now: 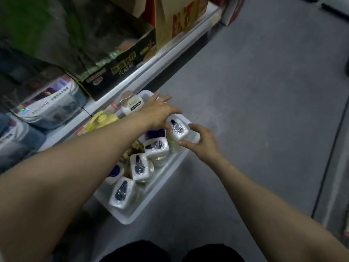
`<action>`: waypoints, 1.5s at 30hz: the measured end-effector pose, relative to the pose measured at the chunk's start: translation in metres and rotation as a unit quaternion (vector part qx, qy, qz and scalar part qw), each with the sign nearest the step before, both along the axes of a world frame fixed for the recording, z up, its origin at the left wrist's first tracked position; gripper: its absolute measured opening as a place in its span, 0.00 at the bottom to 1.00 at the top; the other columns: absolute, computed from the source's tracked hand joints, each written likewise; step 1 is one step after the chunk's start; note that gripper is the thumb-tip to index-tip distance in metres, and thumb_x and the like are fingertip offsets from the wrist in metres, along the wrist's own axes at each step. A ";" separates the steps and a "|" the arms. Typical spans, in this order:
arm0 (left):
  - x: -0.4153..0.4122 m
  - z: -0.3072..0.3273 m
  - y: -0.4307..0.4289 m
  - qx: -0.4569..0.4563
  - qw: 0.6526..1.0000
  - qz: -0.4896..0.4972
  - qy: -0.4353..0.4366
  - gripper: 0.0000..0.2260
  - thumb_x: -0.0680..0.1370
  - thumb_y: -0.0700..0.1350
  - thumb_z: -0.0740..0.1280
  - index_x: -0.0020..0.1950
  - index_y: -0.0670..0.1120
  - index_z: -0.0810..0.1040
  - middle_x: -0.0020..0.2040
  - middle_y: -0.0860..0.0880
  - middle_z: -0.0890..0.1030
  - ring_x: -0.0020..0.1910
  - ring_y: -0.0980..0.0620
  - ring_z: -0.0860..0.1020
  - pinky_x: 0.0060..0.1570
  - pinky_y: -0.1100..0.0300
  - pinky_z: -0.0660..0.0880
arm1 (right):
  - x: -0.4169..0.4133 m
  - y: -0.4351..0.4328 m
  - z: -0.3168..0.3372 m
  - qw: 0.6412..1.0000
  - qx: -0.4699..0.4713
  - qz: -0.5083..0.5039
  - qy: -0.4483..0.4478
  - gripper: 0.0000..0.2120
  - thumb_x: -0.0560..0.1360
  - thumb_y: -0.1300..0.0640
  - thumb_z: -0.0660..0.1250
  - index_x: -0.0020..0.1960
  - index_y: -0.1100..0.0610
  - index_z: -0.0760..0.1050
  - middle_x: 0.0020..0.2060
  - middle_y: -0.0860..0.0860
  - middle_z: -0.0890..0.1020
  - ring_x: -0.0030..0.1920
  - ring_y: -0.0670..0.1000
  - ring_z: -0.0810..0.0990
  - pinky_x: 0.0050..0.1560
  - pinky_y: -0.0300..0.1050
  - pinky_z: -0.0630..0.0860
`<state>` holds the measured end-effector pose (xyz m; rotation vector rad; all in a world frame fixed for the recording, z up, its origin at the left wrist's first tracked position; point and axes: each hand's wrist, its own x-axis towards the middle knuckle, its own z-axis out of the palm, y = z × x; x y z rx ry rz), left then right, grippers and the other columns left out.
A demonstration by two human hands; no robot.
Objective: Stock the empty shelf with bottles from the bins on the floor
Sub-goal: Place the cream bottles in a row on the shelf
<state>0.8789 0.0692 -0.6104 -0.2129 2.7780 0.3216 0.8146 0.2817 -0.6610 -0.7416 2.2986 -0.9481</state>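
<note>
Bottles fill one white bin (160, 186) on the floor beside the shelf (151, 61): four white bottles (156, 146) with black pumps stand in a row. One cream bottle (132, 104) and one yellow bottle (103, 119) sit near the far end. The left hand (158, 112) spreads its fingers wide over the farthest white bottle (178, 129), while the right hand (204, 142) curls beside it, thumb touching; whether it grips cannot be told.

Grey concrete floor (255, 91), dimly and evenly lit, with a dark straight seam (328, 138) running along its right side. At left, a white bottom shelf (170, 48) stands just above the floor and carries a brown cardboard box (179, 21), a black printed carton (120, 72) and film-wrapped packs (49, 103).
</note>
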 end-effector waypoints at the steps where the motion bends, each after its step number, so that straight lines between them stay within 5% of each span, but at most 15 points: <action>1: -0.007 -0.007 -0.002 -0.015 1.000 -0.008 -0.019 0.33 0.72 0.58 0.73 0.75 0.59 0.66 0.77 0.46 0.65 0.80 0.49 0.47 0.75 0.45 0.37 | -0.001 -0.003 -0.011 1.000 -0.015 0.000 0.003 0.34 0.66 0.47 0.81 0.68 0.53 0.75 0.62 0.45 0.76 0.68 0.45 0.67 0.57 0.23 0.62; 7: -0.021 -0.023 0.003 -0.042 0.996 -0.028 -0.077 0.33 0.71 0.57 0.75 0.74 0.61 0.66 0.76 0.48 0.66 0.79 0.49 0.52 0.75 0.45 0.39 | 0.002 -0.008 -0.042 0.995 -0.096 -0.015 0.035 0.28 0.63 0.52 0.83 0.60 0.57 0.80 0.52 0.42 0.78 0.55 0.21 0.66 0.52 0.18 0.62; 13: -0.023 -0.023 0.003 -0.029 0.997 -0.014 -0.070 0.29 0.70 0.58 0.74 0.69 0.61 0.70 0.67 0.51 0.76 0.73 0.48 0.64 0.75 0.45 0.47 | 0.008 -0.020 -0.050 0.994 -0.101 -0.041 -0.008 0.29 0.64 0.49 0.82 0.62 0.52 0.78 0.56 0.45 0.81 0.58 0.42 0.78 0.57 0.37 0.74; 20: -0.022 -0.025 0.001 -0.001 0.999 0.031 -0.008 0.26 0.72 0.59 0.73 0.69 0.59 0.72 0.64 0.47 0.73 0.66 0.46 0.68 0.64 0.53 0.62 | 0.010 -0.026 -0.050 0.979 -0.169 -0.085 -0.073 0.17 0.71 0.48 0.75 0.58 0.40 0.76 0.54 0.41 0.83 0.56 0.41 0.81 0.58 0.47 0.79; 24: -0.015 0.008 0.005 0.122 0.987 0.088 0.064 0.26 0.73 0.57 0.73 0.69 0.59 0.72 0.60 0.50 0.72 0.65 0.48 0.66 0.57 0.56 0.62 | 0.002 -0.020 -0.003 0.969 -0.204 -0.102 -0.098 0.18 0.75 0.55 0.74 0.63 0.51 0.77 0.54 0.46 0.84 0.57 0.44 0.82 0.59 0.49 0.80; 30: 0.012 0.124 0.013 0.415 0.877 0.215 0.114 0.31 0.71 0.56 0.75 0.72 0.63 0.68 0.67 0.56 0.73 0.66 0.56 0.71 0.63 0.56 0.69 | -0.007 -0.017 0.150 0.960 -0.231 -0.098 -0.121 0.17 0.76 0.53 0.73 0.64 0.51 0.78 0.57 0.45 0.84 0.59 0.44 0.81 0.57 0.41 0.78; 33: 0.028 0.194 0.019 0.512 0.810 0.265 0.102 0.27 0.71 0.52 0.77 0.66 0.63 0.72 0.57 0.60 0.81 0.57 0.62 0.79 0.52 0.65 0.76 | -0.004 -0.018 0.236 0.956 -0.242 -0.079 -0.144 0.17 0.77 0.55 0.73 0.64 0.53 0.78 0.56 0.47 0.85 0.58 0.45 0.82 0.57 0.41 0.79; 35: 0.040 0.241 0.022 0.571 0.757 0.297 0.109 0.25 0.71 0.49 0.77 0.65 0.59 0.73 0.55 0.56 0.83 0.55 0.58 0.81 0.50 0.61 0.79 | 0.002 -0.020 0.292 0.951 -0.252 -0.070 -0.165 0.17 0.76 0.56 0.73 0.64 0.55 0.79 0.56 0.48 0.85 0.58 0.46 0.83 0.58 0.43 0.79; 41: 0.097 0.406 0.027 0.626 0.661 0.380 0.163 0.26 0.69 0.49 0.76 0.65 0.54 0.74 0.54 0.50 0.85 0.56 0.46 0.83 0.54 0.48 0.80 | 0.033 -0.030 0.456 0.944 -0.265 -0.006 -0.198 0.21 0.72 0.54 0.77 0.64 0.53 0.79 0.55 0.46 0.86 0.56 0.46 0.84 0.51 0.37 0.80; 45: 0.143 0.511 0.023 0.628 0.632 0.402 0.211 0.27 0.71 0.52 0.75 0.69 0.52 0.73 0.59 0.45 0.82 0.57 0.43 0.82 0.52 0.46 0.80 | 0.049 -0.025 0.542 0.931 -0.205 0.103 -0.282 0.28 0.70 0.53 0.79 0.68 0.47 0.75 0.64 0.46 0.81 0.65 0.47 0.79 0.61 0.41 0.79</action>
